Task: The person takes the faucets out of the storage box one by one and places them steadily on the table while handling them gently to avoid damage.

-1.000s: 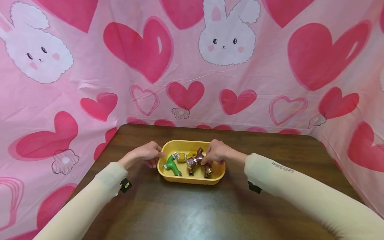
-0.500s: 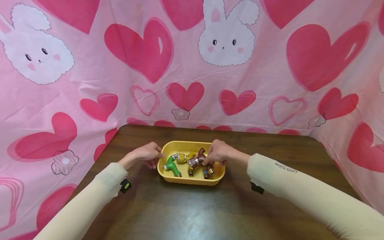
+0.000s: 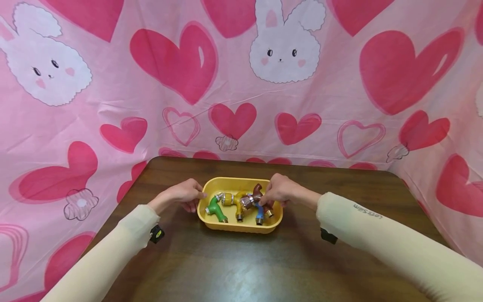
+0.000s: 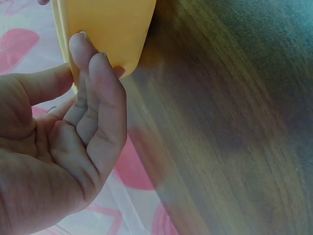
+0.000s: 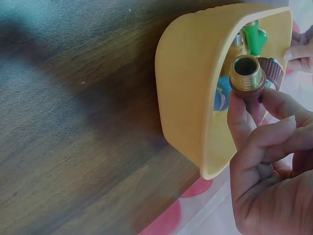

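Observation:
In the head view a yellow plastic tub sits on the table. My left hand pinches its left end, thumb at the rim and fingers on the outer wall. Over the tub's right side my right hand holds a brown Y-shaped pipe fitting with a ribbed metal collar. Its brass threaded end points at the right wrist camera. Below it is a blue fitting, partly covered. A yellow fitting lies mid-tub, and a green Y-shaped one lies at the left.
The dark wooden table extends around the tub on all sides. A pink cloth printed with hearts and rabbits hangs behind the table and at both sides.
My right hand has shifted right with the brown fitting, so more of the blue and yellow fittings shows. The left hand and tub stay in place.

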The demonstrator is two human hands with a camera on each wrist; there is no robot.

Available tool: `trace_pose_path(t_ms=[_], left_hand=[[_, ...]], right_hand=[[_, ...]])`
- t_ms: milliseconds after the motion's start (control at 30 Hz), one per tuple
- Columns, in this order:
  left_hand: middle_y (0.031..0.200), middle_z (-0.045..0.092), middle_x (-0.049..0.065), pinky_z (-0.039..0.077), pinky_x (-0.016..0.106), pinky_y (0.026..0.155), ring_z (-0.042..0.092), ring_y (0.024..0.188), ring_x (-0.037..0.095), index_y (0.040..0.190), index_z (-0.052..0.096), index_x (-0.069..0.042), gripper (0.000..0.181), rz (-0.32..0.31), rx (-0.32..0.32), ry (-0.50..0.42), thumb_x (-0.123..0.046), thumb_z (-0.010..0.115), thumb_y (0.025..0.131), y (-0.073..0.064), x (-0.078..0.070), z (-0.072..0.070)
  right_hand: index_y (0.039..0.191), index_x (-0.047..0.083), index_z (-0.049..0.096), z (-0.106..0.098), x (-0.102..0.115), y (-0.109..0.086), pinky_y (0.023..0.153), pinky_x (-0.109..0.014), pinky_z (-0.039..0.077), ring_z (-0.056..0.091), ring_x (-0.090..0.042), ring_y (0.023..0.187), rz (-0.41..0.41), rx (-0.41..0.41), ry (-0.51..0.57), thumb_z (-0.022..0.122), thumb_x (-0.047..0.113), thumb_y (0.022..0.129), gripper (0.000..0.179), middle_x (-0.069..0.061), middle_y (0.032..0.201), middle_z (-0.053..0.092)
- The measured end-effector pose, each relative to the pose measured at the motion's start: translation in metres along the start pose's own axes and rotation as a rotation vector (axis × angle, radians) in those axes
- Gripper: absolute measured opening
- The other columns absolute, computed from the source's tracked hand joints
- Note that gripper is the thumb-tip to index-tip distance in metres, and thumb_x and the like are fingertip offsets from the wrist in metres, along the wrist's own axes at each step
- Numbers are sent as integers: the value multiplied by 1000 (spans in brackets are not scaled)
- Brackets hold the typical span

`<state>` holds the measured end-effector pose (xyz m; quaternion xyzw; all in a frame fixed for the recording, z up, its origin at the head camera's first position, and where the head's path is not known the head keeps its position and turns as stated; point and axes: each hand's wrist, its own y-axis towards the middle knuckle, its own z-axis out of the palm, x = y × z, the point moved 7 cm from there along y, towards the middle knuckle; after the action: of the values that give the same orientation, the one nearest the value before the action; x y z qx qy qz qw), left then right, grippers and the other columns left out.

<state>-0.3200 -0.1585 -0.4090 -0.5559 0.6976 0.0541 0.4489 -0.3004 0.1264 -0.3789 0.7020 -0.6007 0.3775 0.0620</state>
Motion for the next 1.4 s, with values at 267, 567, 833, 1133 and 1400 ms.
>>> trace_pose_path(t_ms=[267,567,833,1133,1400], left_hand=[[63,63,8,58,30,53,62,51,13,109,73,5,25,1,1,-4,-14,58,109,-1,-1,-1],[64,63,8,58,30,53,61,50,14,106,74,4,24,-1,-2,-3,-13,59,108,0,-2,-2],[65,63,8,59,32,56,61,51,14,108,74,5,24,-10,2,2,-14,59,108,-1,-1,-1],[65,63,8,58,31,54,61,51,15,107,74,4,23,-18,-5,-6,-14,60,108,-1,-2,-2],[65,63,8,59,31,55,61,51,14,109,73,5,24,-19,-2,-4,-14,59,108,0,0,-1]], right_hand=[[63,5,73,-4,-7,-3,37,-19,34,37,-8,37,14,-13,18,89,21,85,32,-6,64,71],[67,6,77,-11,-10,-9,40,-20,37,38,-6,38,13,-21,39,88,19,85,25,-5,65,71],[68,8,78,-18,-18,-11,41,-21,38,37,-6,37,23,-25,36,88,19,85,23,-7,64,69],[74,9,81,-25,-25,-13,43,-22,43,38,-6,39,34,-23,30,87,22,84,18,-12,75,76],[75,7,81,-30,-26,-17,41,-20,39,36,-6,38,29,-13,67,88,21,85,19,-8,68,72]])
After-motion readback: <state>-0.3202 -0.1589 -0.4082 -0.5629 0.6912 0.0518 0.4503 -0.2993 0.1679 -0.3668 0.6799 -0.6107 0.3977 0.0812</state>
